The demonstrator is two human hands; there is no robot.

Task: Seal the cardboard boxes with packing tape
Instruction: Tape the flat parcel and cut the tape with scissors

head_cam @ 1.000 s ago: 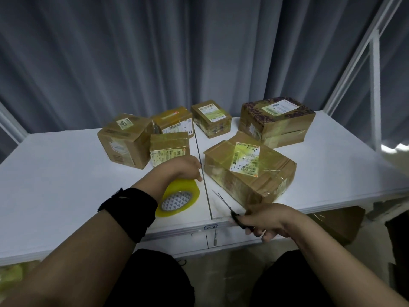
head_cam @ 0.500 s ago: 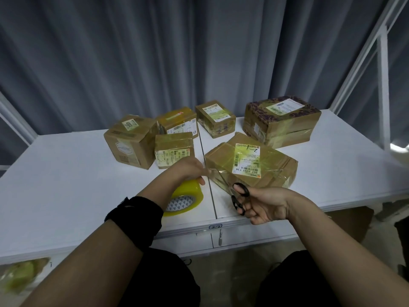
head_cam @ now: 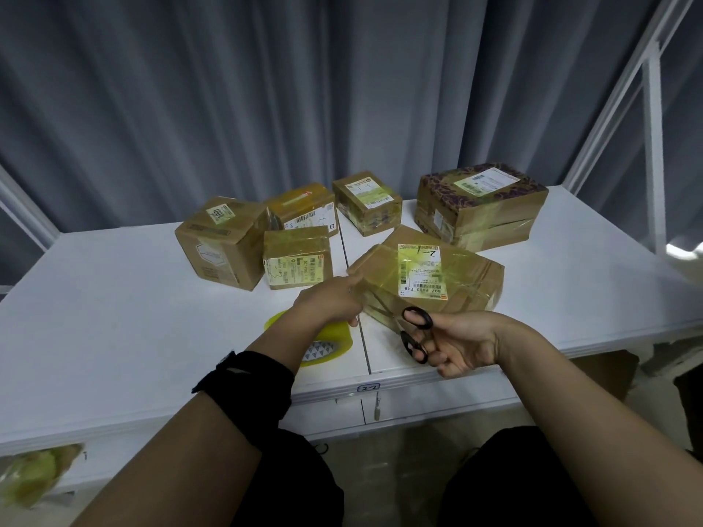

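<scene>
A flat cardboard box (head_cam: 449,275) wrapped in yellowish clear tape, with a white label on top, lies at the table's middle front. My left hand (head_cam: 329,303) pinches the tape strip stretched from the box's left corner, just above the yellow tape roll (head_cam: 327,346) lying on the table. My right hand (head_cam: 454,342) grips black scissors (head_cam: 414,334) by their handles; the blades point up and left at the box's near edge.
Several other taped boxes stand behind: a brown cube (head_cam: 220,243), a small box (head_cam: 296,262), an orange-topped box (head_cam: 304,209), a small labelled box (head_cam: 367,201) and a large patterned box (head_cam: 479,207). The white table (head_cam: 114,317) has a centre seam. Grey curtain behind.
My right hand lifted the scissors from the table edge and turned them toward the box. My left hand rose off the roll and moved right, drawing the tape strip taut.
</scene>
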